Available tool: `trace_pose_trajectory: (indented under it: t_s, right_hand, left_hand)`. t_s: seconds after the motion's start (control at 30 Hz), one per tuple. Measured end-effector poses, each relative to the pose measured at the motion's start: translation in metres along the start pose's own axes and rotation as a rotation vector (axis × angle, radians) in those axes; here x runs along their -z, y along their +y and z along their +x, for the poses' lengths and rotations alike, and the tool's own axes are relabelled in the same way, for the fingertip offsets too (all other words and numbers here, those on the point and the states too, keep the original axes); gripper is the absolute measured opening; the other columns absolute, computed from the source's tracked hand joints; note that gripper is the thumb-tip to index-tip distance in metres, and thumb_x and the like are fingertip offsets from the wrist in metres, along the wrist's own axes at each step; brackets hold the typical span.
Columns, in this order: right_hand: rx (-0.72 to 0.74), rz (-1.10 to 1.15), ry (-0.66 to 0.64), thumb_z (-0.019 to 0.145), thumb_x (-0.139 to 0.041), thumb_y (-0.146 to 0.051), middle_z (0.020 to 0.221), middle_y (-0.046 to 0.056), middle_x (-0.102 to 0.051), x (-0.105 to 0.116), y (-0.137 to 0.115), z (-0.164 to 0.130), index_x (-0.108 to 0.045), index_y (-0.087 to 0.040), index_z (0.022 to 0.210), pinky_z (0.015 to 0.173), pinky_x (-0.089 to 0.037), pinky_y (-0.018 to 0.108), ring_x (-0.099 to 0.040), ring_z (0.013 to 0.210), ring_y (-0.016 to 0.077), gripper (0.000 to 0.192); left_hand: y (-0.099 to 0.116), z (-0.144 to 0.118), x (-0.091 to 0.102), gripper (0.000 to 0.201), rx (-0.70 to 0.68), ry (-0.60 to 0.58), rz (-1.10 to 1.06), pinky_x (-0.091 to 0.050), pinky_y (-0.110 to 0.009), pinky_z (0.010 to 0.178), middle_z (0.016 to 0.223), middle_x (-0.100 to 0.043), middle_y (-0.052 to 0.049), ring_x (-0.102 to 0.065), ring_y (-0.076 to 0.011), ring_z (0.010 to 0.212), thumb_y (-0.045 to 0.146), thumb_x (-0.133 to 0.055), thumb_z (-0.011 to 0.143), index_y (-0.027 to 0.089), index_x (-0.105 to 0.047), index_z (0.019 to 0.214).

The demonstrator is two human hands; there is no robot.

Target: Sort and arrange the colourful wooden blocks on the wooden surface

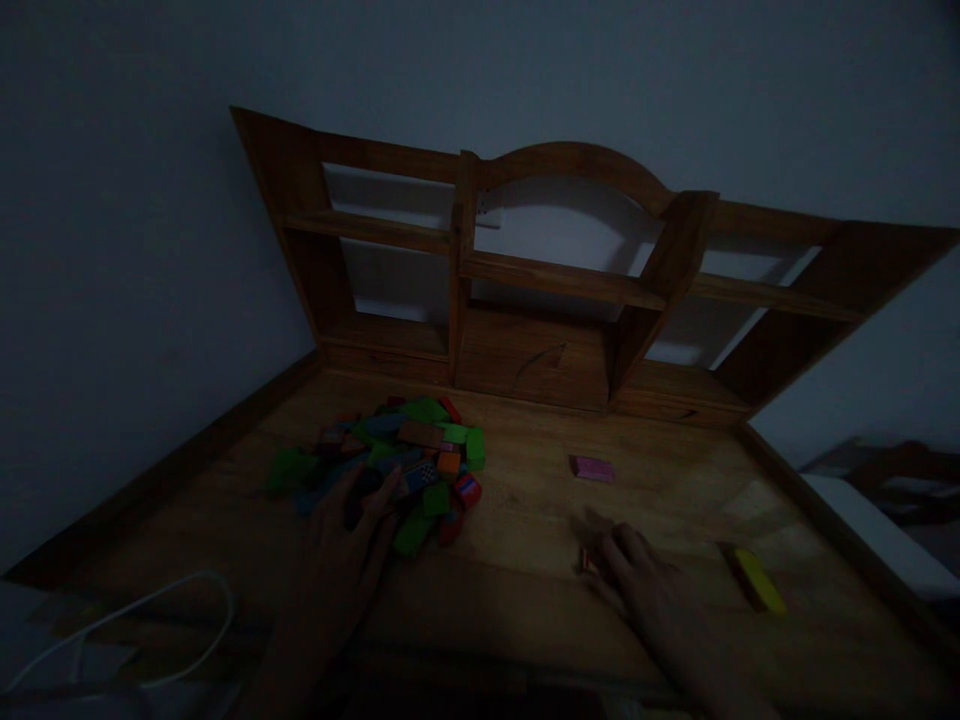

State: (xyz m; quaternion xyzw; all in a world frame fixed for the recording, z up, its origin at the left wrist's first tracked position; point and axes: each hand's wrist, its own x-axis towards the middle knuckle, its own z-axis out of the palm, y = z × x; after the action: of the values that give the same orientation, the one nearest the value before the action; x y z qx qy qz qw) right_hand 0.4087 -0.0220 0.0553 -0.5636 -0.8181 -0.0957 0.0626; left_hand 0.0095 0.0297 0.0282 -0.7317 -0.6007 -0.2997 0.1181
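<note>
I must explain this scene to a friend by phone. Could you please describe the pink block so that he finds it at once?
Start at the wooden desk with the shelf unit at its back. Right of the pile of coloured blocks, the pink block lies flat and alone on bare wood, beyond the right hand. It is the only pink piece lying apart from the pile.

The left hand [352, 545] lies palm down near the bench's front edge, fingers spread and pointing toward the back. The right hand [637, 580] rests low toward the front right, fingers loosely extended, grip open
</note>
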Motion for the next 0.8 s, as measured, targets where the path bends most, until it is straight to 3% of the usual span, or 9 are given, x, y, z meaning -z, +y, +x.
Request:
trace_pose_trajectory:
  t_s: [0.17,0.37,0.53,0.7,0.8]
  right_hand:
    - [0.110,-0.163,0.024,0.097,-0.046,-0.016,0.107,0.011,-0.068,0.002,-0.006,0.012,-0.062,-0.021,0.109,0.050,-0.051,0.026,-0.070,0.087,0.0236,0.020]
    - [0.140,-0.267,0.105,0.100,-0.041,-0.017,0.094,0.010,-0.066,-0.002,-0.003,0.025,-0.059,-0.016,0.108,0.040,-0.040,0.026,-0.066,0.065,0.0199,0.020]
    - [0.167,-0.269,0.153,0.102,-0.037,-0.019,0.091,0.010,-0.065,-0.007,-0.005,0.038,-0.061,-0.017,0.099,0.046,-0.044,0.026,-0.065,0.071,0.0213,0.024]
    - [0.011,-0.161,0.040,0.104,-0.043,-0.038,0.098,0.010,-0.064,-0.003,-0.016,0.045,-0.062,-0.019,0.106,0.052,-0.050,0.027,-0.065,0.083,0.0231,0.026]
    - [0.024,-0.185,-0.025,0.103,-0.046,-0.036,0.113,0.015,-0.064,0.002,-0.018,0.047,-0.061,-0.022,0.118,0.053,-0.051,0.028,-0.065,0.095,0.0272,0.026]
  left_hand:
    - [0.002,0.001,0.002,0.052,-0.003,-0.006,0.008,-0.044,-0.054,0.104,0.157,-0.028,-0.012,-0.042,-0.0342,0.134,0.035,-0.046,0.102,0.036,-0.038,0.152]
    - [0.005,0.001,0.006,0.053,0.008,-0.018,0.002,-0.044,-0.053,0.104,0.155,-0.030,-0.012,-0.041,-0.0335,0.135,0.035,-0.045,0.102,0.037,-0.035,0.154]
    - [0.004,0.001,0.004,0.054,0.005,-0.009,-0.053,-0.040,-0.053,0.109,0.155,-0.029,-0.012,-0.039,-0.0325,0.137,0.032,-0.046,0.102,0.038,-0.034,0.154]
    - [0.002,0.000,0.002,0.056,0.007,-0.004,-0.052,-0.042,-0.053,0.107,0.155,-0.030,-0.011,-0.040,-0.0330,0.136,0.032,-0.048,0.101,0.039,-0.032,0.155]
    - [0.003,0.000,0.004,0.057,0.014,-0.015,-0.043,-0.042,-0.054,0.107,0.155,-0.029,-0.011,-0.040,-0.0334,0.137,0.032,-0.047,0.101,0.040,-0.031,0.155]
